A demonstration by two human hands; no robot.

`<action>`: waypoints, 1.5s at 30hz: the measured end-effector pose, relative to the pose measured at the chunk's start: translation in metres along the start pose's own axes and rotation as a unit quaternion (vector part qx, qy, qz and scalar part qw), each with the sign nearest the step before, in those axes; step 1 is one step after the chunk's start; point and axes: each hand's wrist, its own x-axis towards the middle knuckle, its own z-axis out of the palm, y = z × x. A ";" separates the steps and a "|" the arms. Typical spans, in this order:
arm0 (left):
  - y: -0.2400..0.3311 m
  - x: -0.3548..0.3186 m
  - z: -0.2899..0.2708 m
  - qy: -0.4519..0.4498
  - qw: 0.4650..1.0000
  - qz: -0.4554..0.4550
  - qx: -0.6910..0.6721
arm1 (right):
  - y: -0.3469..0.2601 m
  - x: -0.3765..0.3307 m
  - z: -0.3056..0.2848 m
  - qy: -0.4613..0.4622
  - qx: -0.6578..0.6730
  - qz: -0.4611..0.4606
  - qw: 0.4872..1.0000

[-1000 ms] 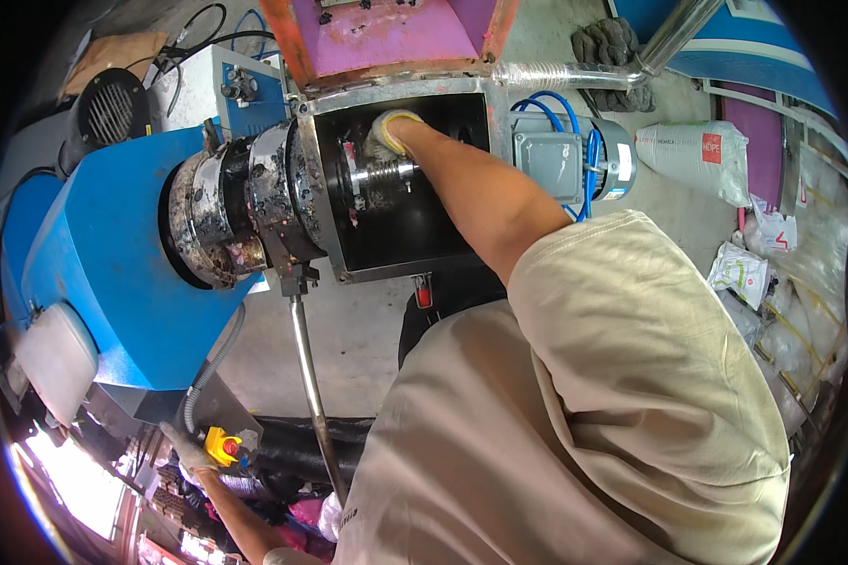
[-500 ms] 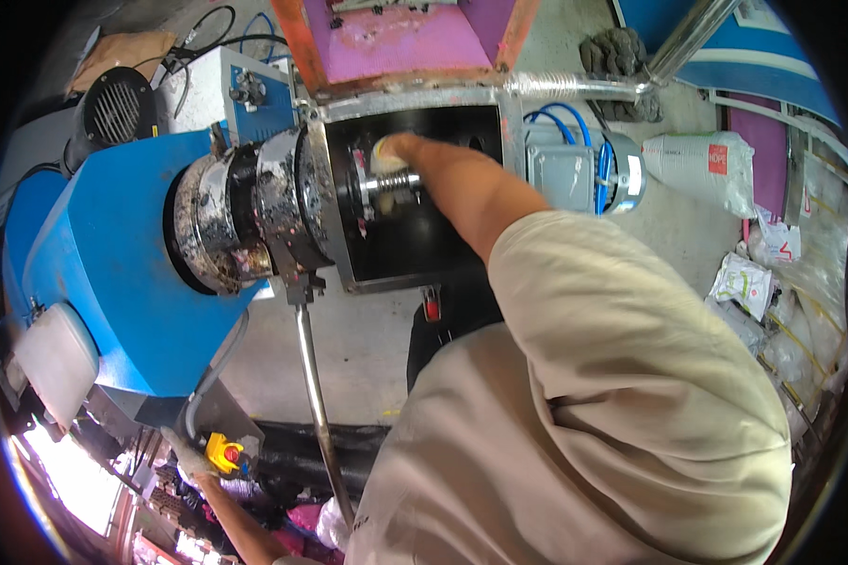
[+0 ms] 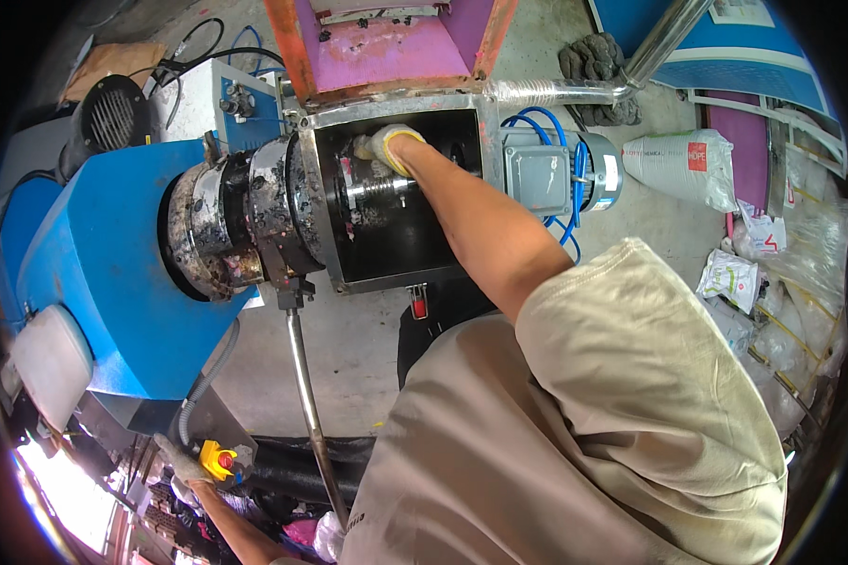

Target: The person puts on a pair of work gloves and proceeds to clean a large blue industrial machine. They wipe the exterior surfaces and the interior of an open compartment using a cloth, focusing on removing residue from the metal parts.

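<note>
Two hands in view, both gloved. Right hand [image 3: 386, 146] reaches deep into the open black chamber [image 3: 396, 245] of a machine, forearm bare, pale sleeve filling the lower right of the view. Fingers curled down and pressed together against the upper left of the chamber, just above the ribbed metal shaft [image 3: 372, 188] that juts in horizontally from the left wall. Whether a rag or anything else sits under the palm cannot be told; the glove hides it.

Left hand [image 3: 181, 463] low at the lower left edge, well apart from the chamber, closed around a yellow control box [image 3: 215, 461] with a red button on top.

Chamber sits in a square steel frame [image 3: 485, 141]. Left of it, grimy round flanges [image 3: 245, 221] bolt onto a blue machine housing [image 3: 94, 282]. Right of it, a grey motor [image 3: 556, 174] with blue hoses looped behind. Above, a pink-lined hopper [image 3: 396, 47] with orange edges opens straight over the chamber. A long steel rod [image 3: 306, 395] hangs down from under the flanges toward the floor. White sack [image 3: 678, 165] lies on the concrete floor [image 3: 349, 358] near the motor; a white plastic jug [image 3: 52, 363] sits beside the blue housing at far left.
</note>
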 end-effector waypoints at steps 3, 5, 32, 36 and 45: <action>-0.007 0.017 -0.013 -0.001 1.000 0.017 0.007 | -0.001 0.006 -0.001 0.010 -0.108 -0.008 0.994; 0.000 0.018 -0.007 -0.016 1.000 0.024 -0.005 | 0.000 0.011 0.001 0.037 -0.125 -0.013 0.991; -0.007 -0.004 -0.004 -0.020 1.000 0.013 -0.003 | -0.035 -0.047 0.019 0.201 -0.221 -0.122 0.947; 0.009 -0.008 0.006 -0.026 1.000 -0.003 0.006 | -0.053 -0.197 -0.019 0.258 -0.110 -0.130 0.951; 0.016 -0.029 -0.007 0.012 0.972 0.229 0.041 | -0.107 -0.327 0.010 0.065 0.334 -0.317 0.885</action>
